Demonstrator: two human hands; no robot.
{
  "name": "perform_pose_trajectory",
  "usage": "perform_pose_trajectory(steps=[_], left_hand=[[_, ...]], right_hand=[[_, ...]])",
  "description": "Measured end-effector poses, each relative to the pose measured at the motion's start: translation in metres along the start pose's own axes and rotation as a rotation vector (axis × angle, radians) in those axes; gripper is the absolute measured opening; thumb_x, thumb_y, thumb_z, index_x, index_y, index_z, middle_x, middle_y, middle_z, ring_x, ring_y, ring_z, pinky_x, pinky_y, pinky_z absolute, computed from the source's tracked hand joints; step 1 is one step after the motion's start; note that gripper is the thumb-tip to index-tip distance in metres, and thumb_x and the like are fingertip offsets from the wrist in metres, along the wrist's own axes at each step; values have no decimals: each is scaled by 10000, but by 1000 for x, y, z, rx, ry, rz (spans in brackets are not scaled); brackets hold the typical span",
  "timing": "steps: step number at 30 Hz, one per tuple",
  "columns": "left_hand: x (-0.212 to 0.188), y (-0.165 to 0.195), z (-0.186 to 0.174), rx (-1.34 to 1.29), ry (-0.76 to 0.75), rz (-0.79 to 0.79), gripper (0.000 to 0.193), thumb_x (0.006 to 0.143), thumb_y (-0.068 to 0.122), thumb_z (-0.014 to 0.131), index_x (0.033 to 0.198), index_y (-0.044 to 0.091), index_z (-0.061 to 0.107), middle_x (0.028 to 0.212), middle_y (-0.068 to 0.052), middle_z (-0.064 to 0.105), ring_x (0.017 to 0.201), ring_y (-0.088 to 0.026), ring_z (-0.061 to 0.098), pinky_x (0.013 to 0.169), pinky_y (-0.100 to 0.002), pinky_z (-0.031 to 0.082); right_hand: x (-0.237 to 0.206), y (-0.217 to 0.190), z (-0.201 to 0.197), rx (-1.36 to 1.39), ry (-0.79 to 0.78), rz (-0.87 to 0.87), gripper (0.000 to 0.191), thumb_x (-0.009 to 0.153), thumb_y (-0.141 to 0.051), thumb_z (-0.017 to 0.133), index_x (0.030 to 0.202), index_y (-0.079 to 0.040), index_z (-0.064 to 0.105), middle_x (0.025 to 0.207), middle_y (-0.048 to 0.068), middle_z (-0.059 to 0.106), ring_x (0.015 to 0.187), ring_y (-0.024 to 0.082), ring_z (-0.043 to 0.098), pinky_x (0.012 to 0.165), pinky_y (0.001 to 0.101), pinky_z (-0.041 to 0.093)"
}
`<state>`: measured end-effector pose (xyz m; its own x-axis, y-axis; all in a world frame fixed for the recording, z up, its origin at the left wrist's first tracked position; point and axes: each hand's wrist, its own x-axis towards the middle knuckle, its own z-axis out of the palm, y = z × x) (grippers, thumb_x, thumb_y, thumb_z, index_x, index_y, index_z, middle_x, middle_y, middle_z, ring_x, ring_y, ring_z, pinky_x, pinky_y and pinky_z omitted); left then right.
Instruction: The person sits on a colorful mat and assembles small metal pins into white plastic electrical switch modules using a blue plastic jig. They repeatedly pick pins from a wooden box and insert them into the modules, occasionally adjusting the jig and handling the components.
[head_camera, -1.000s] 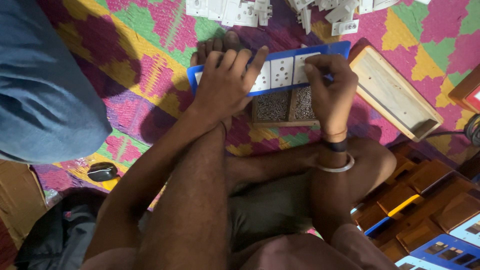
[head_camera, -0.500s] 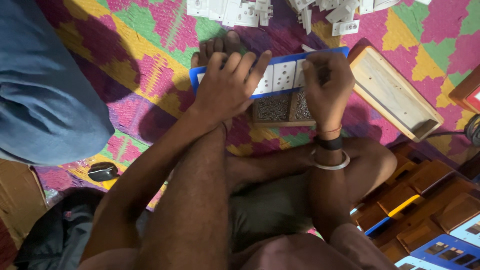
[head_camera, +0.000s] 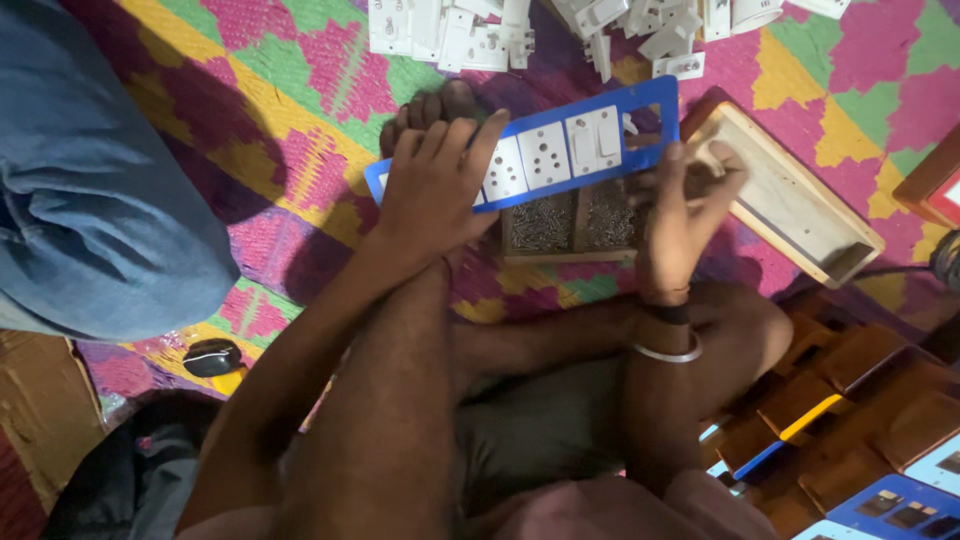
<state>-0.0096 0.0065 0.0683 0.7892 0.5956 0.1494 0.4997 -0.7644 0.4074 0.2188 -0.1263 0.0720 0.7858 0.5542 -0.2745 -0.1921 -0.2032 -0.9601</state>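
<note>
The left hand (head_camera: 432, 190) stayed pressed flat on the blue switch plate (head_camera: 530, 150), which lay above the box of screws (head_camera: 575, 222). The right hand (head_camera: 680, 205) had dropped from the plate's right end to just beside the box, its fingers loosely curled; whether it gripped anything could not be told.

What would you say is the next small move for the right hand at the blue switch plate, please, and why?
Probably to bring a white switch module from the pile above to the blue plate. The plate's right-end slot looks empty, while white sockets and a switch fill the middle. The left hand presses the plate's left part, and the right hand sits at that open end.
</note>
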Motion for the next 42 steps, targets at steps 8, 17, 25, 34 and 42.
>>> perform_pose_trajectory(steps=[8, 17, 25, 34, 42], left_hand=[[14, 1, -11, -282, 14, 15, 830, 756, 535, 840, 1352, 24, 572, 1115, -130, 596, 1019, -316, 611, 877, -458, 461], [76, -2, 25, -575, -83, -210, 435, 874, 429, 864, 914, 23, 716, 841, -122, 682, 787, -288, 675, 731, -422, 518], [88, -5, 21, -739, -208, -394, 354, 818, 354, 868, 845, 28, 734, 719, -75, 728, 599, -189, 684, 569, -339, 511], [62, 12, -6, -347, 158, 448, 802, 844, 446, 857, 1523, 193, 513, 1542, -173, 423, 1273, -430, 588, 919, -492, 588], [60, 22, -18, -14, -104, 414, 953, 811, 152, 802, 1658, 353, 415, 1699, -106, 245, 1154, -379, 626, 621, -369, 581]], right_hand=[[-8, -2, 4, 162, -255, 98, 219, 1152, -259, 555, 1203, -47, 532, 1036, 82, 684, 833, 147, 692, 713, 305, 594], [2, -2, 1, 180, -305, 115, 138, 1157, -198, 523, 1196, -67, 505, 1081, 81, 673, 860, 175, 702, 731, 324, 614], [0, -5, 3, 186, -356, 65, 145, 1161, -178, 541, 1225, -57, 492, 1119, 72, 631, 899, 180, 695, 738, 352, 625], [18, -11, 3, 300, -341, 83, 174, 1163, -194, 547, 1248, -46, 516, 1010, 55, 631, 756, 163, 671, 640, 318, 591], [21, -8, -5, 282, -333, 127, 238, 1161, -217, 549, 1282, -14, 522, 1059, 58, 641, 736, 164, 679, 628, 315, 604]])
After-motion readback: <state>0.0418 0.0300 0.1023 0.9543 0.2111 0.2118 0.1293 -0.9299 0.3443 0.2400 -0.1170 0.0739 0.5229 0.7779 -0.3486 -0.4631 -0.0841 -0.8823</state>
